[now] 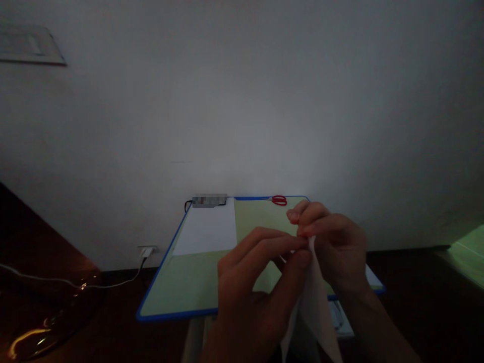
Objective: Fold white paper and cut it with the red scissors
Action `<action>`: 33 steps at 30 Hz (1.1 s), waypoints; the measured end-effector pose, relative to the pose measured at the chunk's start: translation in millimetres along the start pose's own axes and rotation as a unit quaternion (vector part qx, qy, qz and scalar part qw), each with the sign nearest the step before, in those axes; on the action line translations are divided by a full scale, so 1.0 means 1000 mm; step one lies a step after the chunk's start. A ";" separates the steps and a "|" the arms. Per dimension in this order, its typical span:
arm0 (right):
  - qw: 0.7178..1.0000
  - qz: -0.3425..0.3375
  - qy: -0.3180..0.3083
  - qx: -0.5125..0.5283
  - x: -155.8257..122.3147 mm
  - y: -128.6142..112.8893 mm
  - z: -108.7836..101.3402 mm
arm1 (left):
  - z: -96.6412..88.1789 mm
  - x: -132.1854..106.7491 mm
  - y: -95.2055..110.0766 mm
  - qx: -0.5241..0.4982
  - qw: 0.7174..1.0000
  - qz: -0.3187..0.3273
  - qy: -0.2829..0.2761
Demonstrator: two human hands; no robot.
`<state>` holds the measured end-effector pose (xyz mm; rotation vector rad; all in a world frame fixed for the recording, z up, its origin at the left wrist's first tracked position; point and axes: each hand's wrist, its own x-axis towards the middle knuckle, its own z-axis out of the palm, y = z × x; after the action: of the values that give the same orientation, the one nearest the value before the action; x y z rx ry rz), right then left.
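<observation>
In front of the table (181,290), a white sheet (319,312), probably paper, is looking light, thin and easily creased, likely suiting a gentle edge pinch. It is hanging at four o'clock from the left hand (257,282), seven from the right hand (338,247); both are pinching its top end.

A dim grey wall (242,101) stands behind a blue-edged table (181,287) and dark floor (412,287).

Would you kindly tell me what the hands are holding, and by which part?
White paper, pinched at its upper end by the left hand and right hand, hanging below them.
</observation>
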<state>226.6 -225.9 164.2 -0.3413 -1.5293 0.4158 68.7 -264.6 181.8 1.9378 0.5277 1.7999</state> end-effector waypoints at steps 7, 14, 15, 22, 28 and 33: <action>0.997 -0.050 0.040 -0.045 -0.002 -0.013 0.013 | 0.005 -0.008 -0.004 -0.040 0.998 -0.016 0.052; 0.994 -0.017 0.075 -0.071 -0.008 -0.015 0.020 | 0.006 -0.009 -0.007 -0.053 0.995 -0.034 0.078; 0.995 -0.015 0.074 -0.066 -0.008 -0.015 0.020 | 0.005 -0.009 -0.008 -0.052 0.995 -0.035 0.076; 0.999 0.024 0.035 -0.025 -0.007 -0.021 0.021 | -0.001 -0.003 -0.015 -0.046 0.995 -0.037 0.076; 0.993 0.117 -0.022 0.005 -0.007 -0.027 0.005 | -0.002 -0.002 -0.017 -0.020 0.995 -0.029 0.089; 0.988 0.131 -0.080 -0.009 -0.002 -0.039 -0.004 | -0.005 -0.003 -0.018 0.019 0.996 -0.025 0.084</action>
<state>232.3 -261.3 180.1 -0.5365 -1.6502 0.6486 64.3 -251.1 170.1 1.7902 0.6631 1.9453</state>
